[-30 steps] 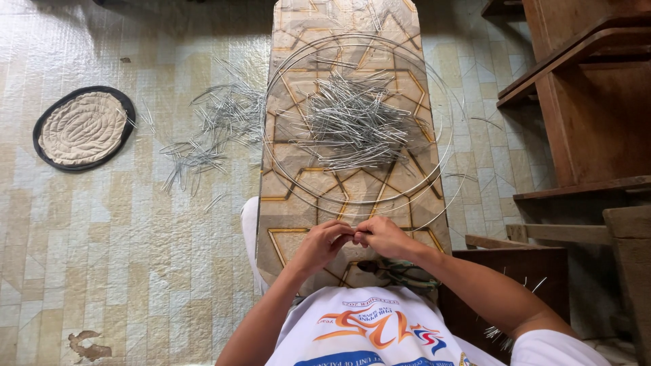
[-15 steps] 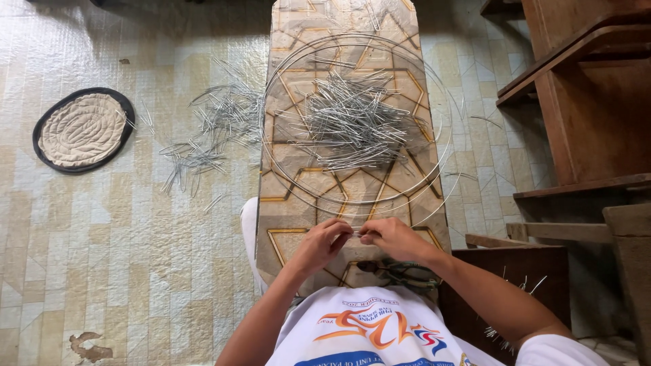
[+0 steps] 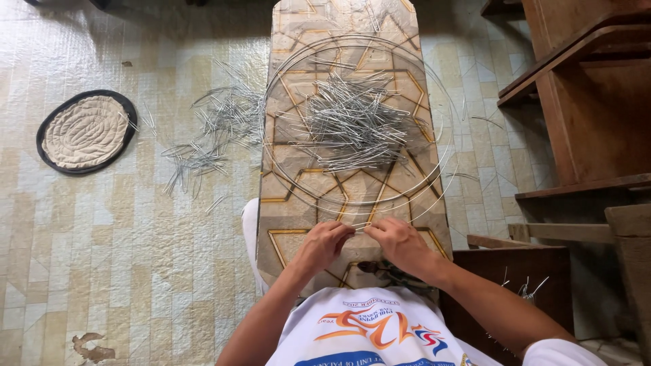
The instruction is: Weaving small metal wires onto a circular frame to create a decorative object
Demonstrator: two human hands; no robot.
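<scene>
Board (image 3: 352,196) under the hands: tan-brown, gold-lined geometric star pattern. Wire pieces (image 3: 352,125) heaped ahead of the hands: silver-grey; same colour for the wire hoops (image 3: 413,196) and the scattered pile (image 3: 210,135) ahead-left. Floor (image 3: 122,244): cream and pale-yellow tile pattern. Mat (image 3: 86,131) far left: beige quilted, black rim. Shirt (image 3: 366,332) below the hands: white, orange-blue-red print. Shelves (image 3: 583,102) right: dark brown wood.
</scene>
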